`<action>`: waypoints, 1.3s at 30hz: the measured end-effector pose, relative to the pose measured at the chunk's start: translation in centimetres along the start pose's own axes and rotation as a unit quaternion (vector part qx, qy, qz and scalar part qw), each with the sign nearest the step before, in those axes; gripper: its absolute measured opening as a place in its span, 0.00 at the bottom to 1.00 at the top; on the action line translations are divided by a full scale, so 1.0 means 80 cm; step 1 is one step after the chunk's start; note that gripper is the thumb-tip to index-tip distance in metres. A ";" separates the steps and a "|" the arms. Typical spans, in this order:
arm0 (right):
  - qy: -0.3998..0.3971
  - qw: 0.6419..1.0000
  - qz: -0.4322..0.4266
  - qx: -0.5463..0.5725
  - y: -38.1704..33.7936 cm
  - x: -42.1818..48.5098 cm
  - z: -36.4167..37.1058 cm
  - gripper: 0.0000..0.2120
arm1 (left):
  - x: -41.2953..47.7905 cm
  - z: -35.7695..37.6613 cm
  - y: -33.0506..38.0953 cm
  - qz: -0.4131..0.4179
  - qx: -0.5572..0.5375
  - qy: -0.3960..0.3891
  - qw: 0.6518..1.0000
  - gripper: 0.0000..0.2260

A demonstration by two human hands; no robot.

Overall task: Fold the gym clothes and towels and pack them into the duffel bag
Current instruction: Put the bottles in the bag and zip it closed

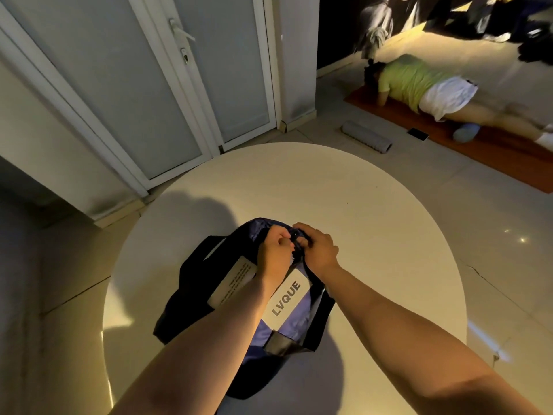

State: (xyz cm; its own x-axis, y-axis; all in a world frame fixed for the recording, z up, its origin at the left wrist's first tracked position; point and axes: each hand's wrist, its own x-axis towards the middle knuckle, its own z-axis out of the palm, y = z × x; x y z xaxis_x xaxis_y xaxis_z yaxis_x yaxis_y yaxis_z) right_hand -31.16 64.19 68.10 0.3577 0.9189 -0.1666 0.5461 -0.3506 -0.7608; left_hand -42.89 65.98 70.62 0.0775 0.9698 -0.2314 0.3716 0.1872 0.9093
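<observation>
A dark navy duffel bag (185, 295) is lying on the near half of a round white table (359, 220), with its long axis running from the near edge toward the far side. Lavender fabric (296, 322) is showing along its middle. Two cards are resting on that fabric: a white card printed LVQUE (285, 298) and, just to its left, a card with small print (233, 283). Both hands are meeting at the bag's far end. The left hand (273, 250) is curling its fingers and pinching the bag's edge, and the right hand (317, 250), touching it, is curling its fingers over a small dark part there. Whether that part is a zipper pull or a strap cannot be told. Both forearms are crossing over the bag from the near side. On the floor at the far right, a person in a lime shirt and white shorts (419, 82) is lying face down on an orange mat (478, 157), with a grey foam roller (366, 137) and a phone (418, 134) beside the mat. At the far left, a white glazed door (224, 70) with a lever handle (179, 31) is standing shut.
</observation>
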 end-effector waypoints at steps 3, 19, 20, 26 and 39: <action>0.042 0.998 0.035 0.029 -0.003 0.007 -0.006 0.25 | 0.004 0.014 0.005 -0.017 0.024 -0.019 0.999 0.15; -0.045 0.937 0.073 0.338 0.003 -0.006 -0.026 0.11 | -0.012 0.024 0.004 -0.001 -0.039 -0.042 0.998 0.10; -0.031 0.935 0.082 0.344 0.003 -0.006 -0.025 0.12 | -0.016 0.024 0.000 0.000 -0.033 -0.052 0.998 0.10; 0.046 0.930 0.151 0.332 0.025 0.021 -0.019 0.14 | -0.037 0.019 -0.016 0.034 0.083 -0.070 0.994 0.08; 0.029 0.994 0.105 0.002 0.000 -0.059 -0.010 0.24 | -0.072 0.010 -0.025 0.078 0.132 -0.044 0.987 0.04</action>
State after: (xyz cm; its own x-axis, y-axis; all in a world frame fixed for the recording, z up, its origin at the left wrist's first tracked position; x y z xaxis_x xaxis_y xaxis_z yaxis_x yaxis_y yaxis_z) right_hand -32.26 59.68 69.36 0.5064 0.8135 -0.2859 0.4518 -0.5328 -0.7155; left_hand -43.33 59.86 69.88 0.2289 0.9641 -0.1345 0.5762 -0.0228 0.8170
